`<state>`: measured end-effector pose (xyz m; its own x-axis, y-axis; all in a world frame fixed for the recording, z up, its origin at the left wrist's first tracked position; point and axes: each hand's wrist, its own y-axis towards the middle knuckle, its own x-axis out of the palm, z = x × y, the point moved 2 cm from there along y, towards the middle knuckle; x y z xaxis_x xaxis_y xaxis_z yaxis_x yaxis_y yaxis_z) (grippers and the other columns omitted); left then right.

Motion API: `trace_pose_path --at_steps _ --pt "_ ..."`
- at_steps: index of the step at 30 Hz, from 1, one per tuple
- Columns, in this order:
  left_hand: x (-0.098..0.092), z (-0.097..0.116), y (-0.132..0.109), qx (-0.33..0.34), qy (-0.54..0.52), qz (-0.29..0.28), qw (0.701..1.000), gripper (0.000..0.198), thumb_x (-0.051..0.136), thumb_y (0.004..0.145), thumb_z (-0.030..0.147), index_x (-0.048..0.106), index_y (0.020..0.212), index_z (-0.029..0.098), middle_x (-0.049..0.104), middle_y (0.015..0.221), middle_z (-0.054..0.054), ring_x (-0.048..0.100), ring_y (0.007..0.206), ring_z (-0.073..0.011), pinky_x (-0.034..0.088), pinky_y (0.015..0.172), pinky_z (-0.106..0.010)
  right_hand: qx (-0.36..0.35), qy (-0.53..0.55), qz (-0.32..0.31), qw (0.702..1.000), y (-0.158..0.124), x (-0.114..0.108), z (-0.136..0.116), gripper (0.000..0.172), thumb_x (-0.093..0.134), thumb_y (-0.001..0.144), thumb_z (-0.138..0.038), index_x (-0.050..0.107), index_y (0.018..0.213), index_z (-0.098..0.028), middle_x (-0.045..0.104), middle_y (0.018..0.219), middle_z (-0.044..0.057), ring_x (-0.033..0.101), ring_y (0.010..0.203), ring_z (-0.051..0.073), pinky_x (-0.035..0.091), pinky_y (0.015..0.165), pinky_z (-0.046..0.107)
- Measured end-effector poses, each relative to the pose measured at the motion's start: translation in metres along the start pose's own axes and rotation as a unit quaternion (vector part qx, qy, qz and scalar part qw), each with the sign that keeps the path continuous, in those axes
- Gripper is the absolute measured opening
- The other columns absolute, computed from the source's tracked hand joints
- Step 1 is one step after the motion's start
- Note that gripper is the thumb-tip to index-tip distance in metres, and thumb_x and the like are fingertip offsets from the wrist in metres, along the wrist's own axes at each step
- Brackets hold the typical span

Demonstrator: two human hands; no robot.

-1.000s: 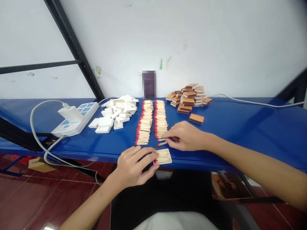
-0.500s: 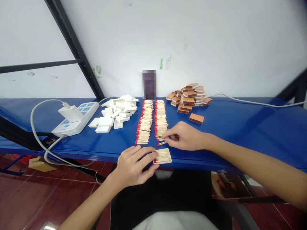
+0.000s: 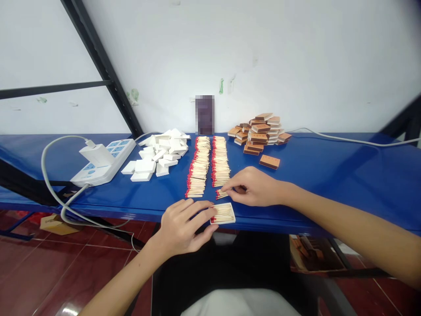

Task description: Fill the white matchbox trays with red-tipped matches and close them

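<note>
At the shelf's front edge, my left hand (image 3: 189, 227) grips the left end of a small white matchbox tray (image 3: 234, 213) between thumb and fingers. Red-headed matches (image 3: 223, 212) lie in the tray, heads to the left. Just above it, my right hand (image 3: 251, 188) pinches a few matches (image 3: 219, 193) at the near end of the right-hand row of matches (image 3: 220, 162). Their heads point left, a small gap apart from the row. A second row of matches (image 3: 199, 166) runs alongside on the left.
White trays (image 3: 159, 153) are heaped at left, near a power strip (image 3: 108, 171) with a plugged-in charger and looping white cable (image 3: 44, 175). Brown matchbox sleeves (image 3: 258, 135) are piled at back right, with a single sleeve (image 3: 269, 162) in front. A pixelated dark object (image 3: 205, 115) stands against the wall.
The right hand's fingers have drawn a few matches slightly apart from the near end of the right row. My left hand and the tray have stayed in place.
</note>
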<state>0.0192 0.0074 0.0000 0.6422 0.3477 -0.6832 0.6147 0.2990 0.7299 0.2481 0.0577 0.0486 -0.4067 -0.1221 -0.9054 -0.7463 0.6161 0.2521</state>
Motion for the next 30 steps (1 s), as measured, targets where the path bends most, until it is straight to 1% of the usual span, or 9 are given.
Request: trace_pose_path --at_steps 8,14,19,27,30 --pt "0.0006 -0.0004 0.0004 0.0 0.002 0.003 1.0 0.021 0.07 0.086 0.024 0.067 0.107 0.02 0.077 0.105 -0.005 0.071 0.083 -0.0185 0.052 0.069 -0.031 -0.024 -0.005 -0.012 1.0 0.0005 -0.001 -0.0025 0.022 0.055 0.088 -0.018 0.077 0.088 -0.018 0.064 0.06 -0.001 0.052 0.055 0.011 0.032 0.059 0.025" --pt "0.0 -0.0001 0.0002 0.001 0.001 0.002 1.0 0.021 0.069 0.087 0.024 0.067 0.108 0.019 0.077 0.106 -0.005 0.071 0.082 -0.0183 0.052 0.069 -0.031 -0.008 -0.011 -0.008 1.0 -0.0007 -0.0022 0.0031 0.021 0.058 0.083 -0.014 0.077 0.091 -0.017 0.061 0.059 -0.003 0.052 0.054 0.009 0.034 0.059 0.024" --pt "0.0001 0.0 0.0003 0.0 0.0 0.001 1.0 0.021 0.069 0.087 0.024 0.066 0.107 0.019 0.076 0.106 -0.005 0.071 0.084 -0.0183 0.052 0.07 -0.031 0.008 -0.003 -0.013 1.0 -0.0009 -0.0033 0.0064 0.021 0.062 0.079 -0.013 0.077 0.094 -0.016 0.063 0.061 -0.003 0.053 0.054 0.008 0.037 0.06 0.022" --pt "0.0007 -0.001 -0.0019 -0.005 -0.002 -0.007 1.0 0.023 0.069 0.086 0.025 0.066 0.108 0.02 0.076 0.106 -0.004 0.07 0.08 -0.0187 0.051 0.067 -0.032 0.025 0.007 -0.02 0.999 -0.0003 -0.0036 0.0059 0.018 0.06 0.081 -0.013 0.075 0.09 -0.017 0.063 0.061 -0.003 0.052 0.054 0.009 0.036 0.059 0.023" --pt "0.0001 -0.0008 -0.0015 -0.003 -0.002 -0.005 1.0 0.022 0.069 0.086 0.025 0.066 0.108 0.02 0.076 0.106 -0.005 0.07 0.08 -0.0185 0.051 0.068 -0.032 0.028 0.008 -0.014 0.999 0.0001 -0.0035 0.0069 0.02 0.058 0.082 -0.012 0.076 0.091 -0.017 0.064 0.062 -0.002 0.052 0.054 0.009 0.035 0.06 0.023"
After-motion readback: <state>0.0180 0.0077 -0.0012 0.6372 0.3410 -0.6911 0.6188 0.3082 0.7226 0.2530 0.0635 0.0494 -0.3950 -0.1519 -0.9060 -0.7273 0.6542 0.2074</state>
